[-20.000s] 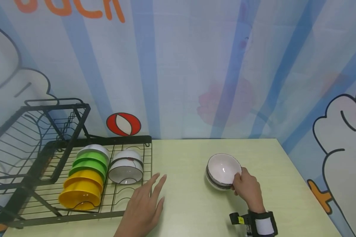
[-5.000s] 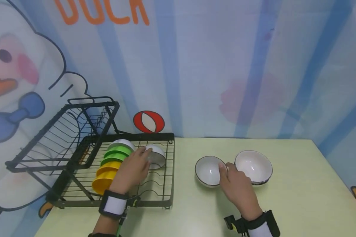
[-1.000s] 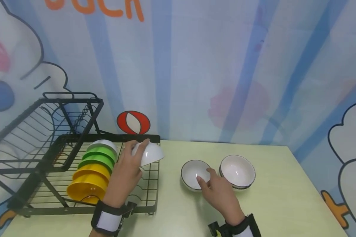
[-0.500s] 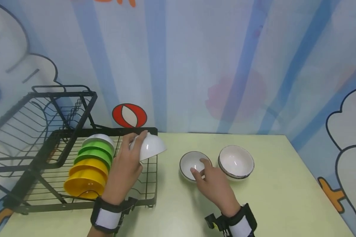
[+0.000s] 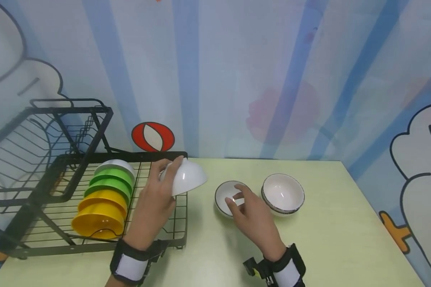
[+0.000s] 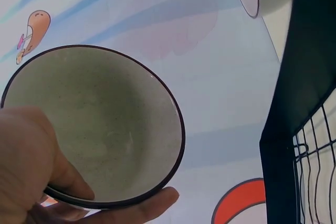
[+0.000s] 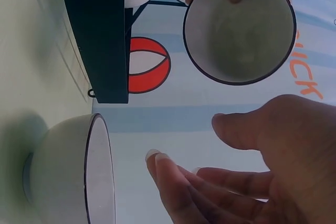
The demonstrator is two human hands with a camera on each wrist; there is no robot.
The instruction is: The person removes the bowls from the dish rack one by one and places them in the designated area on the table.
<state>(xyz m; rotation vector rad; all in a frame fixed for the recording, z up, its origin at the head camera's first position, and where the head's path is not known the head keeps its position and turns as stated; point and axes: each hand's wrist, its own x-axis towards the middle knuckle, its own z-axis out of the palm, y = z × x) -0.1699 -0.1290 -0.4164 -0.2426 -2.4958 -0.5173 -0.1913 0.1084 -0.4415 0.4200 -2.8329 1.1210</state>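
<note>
While the left grip [image 5: 157, 195] is pinching a white bowl [image 5: 190, 177] by its rim, thumb lying inside and fingers outside, the mouth is facing downward; this hold is presumably keeping the bowl steady. To its right, the right grip [image 5: 253, 215] is holding nothing, thumb and half-bent fingers standing well apart. Just beyond those fingers, without visible contact, a dark-rimmed bowl [image 5: 223, 196] is sitting upright on the desk [image 5: 327, 239]. Farther right, nested bowls [image 5: 283, 193] are standing together, nesting likely saving space. Left of the left grip, a black rack [image 5: 64, 250] is carrying a row: yellow bowls [image 5: 97, 221] lying nearest, green bowls [image 5: 109, 187] behind, another white bowl [image 5: 115, 163] at the back. These are leaning into one another, apparently for mutual support.
</note>
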